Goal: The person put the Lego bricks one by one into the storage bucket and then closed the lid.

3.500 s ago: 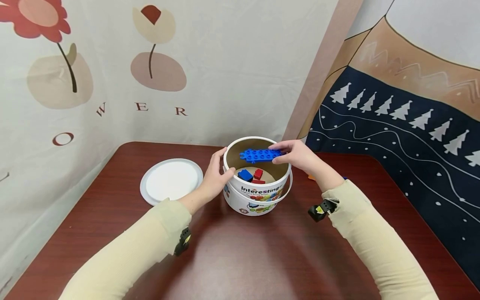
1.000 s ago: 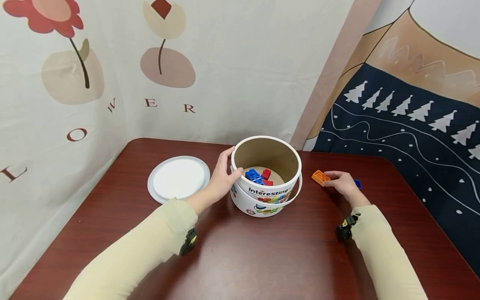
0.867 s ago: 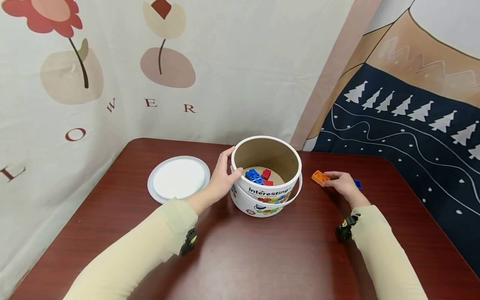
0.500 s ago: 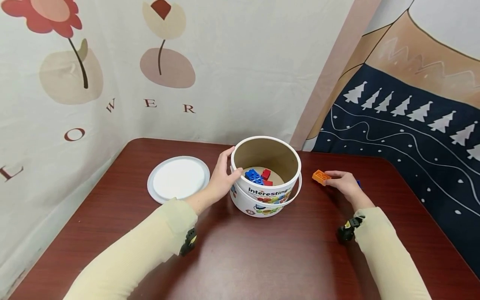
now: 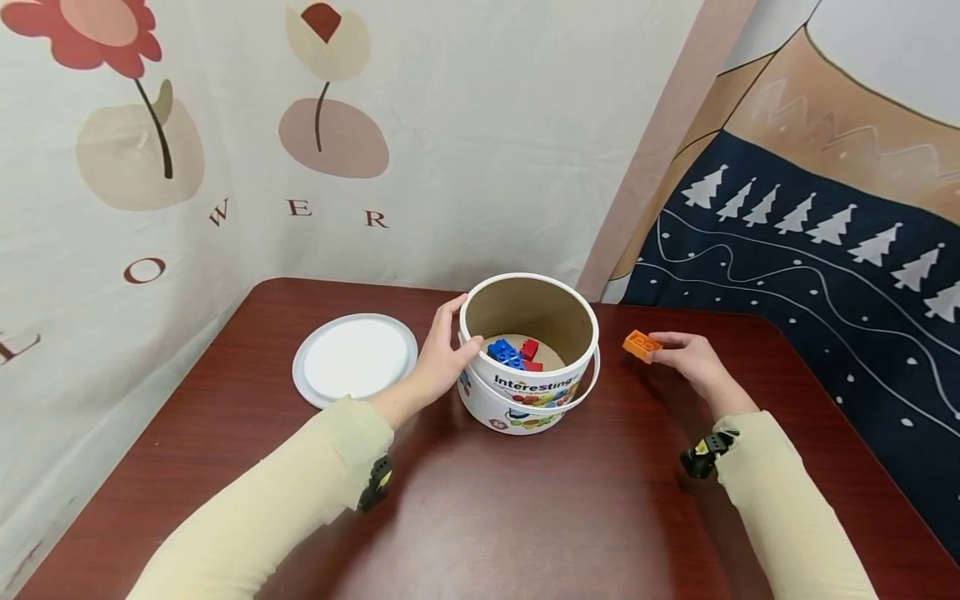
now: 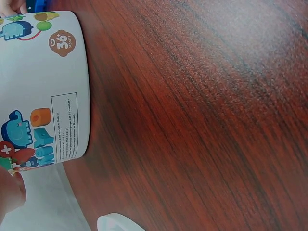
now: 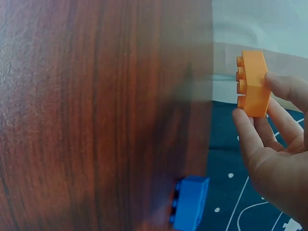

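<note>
A white toy bucket [image 5: 480,407] with printed labels stands on the table, its handle hanging down in front. My left hand [image 5: 438,360] grips its left side at the rim, thumb in front and fingers farther back. Blue bricks [image 5: 505,353] and red bricks [image 5: 529,348] lie on the bucket's floor. To the right of the bucket, my right hand [image 5: 693,362] pinches an orange building brick [image 5: 642,345] between thumb and fingers. The right wrist view shows that brick [image 7: 255,84] raised off the table, studs facing left. A blue brick [image 7: 191,204] lies below it, hidden by the hand in the head view.
A round white lid [image 5: 356,358] lies left of the bucket on the reddish-brown table [image 5: 525,517]. Printed cloth hangs behind the table, with flowers [image 5: 333,133] at the back and white trees [image 5: 795,217] on the right.
Earlier, the right hand lowered a long blue brick into the bucket, then reached right to the orange brick. It now lifts that brick slightly. The left hand keeps its hold on the bucket.
</note>
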The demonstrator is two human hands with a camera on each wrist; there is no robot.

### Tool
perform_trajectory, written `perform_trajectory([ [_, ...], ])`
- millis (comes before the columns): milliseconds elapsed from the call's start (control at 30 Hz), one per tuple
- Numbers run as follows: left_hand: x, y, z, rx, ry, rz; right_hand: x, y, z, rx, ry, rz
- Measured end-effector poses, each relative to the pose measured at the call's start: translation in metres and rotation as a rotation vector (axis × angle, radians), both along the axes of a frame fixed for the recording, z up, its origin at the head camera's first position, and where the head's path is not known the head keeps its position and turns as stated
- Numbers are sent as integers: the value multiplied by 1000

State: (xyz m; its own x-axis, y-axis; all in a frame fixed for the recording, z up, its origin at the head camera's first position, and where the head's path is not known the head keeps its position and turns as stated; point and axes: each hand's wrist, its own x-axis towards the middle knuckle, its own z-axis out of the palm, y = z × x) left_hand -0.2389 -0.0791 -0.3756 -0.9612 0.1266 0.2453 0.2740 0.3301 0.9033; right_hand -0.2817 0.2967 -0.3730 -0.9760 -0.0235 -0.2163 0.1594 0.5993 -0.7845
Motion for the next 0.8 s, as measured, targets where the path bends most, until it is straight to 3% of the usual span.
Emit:
perform_trajectory([
  [800,0,0,0,-1,8,2,8,-7,48,-8,42,47],
])
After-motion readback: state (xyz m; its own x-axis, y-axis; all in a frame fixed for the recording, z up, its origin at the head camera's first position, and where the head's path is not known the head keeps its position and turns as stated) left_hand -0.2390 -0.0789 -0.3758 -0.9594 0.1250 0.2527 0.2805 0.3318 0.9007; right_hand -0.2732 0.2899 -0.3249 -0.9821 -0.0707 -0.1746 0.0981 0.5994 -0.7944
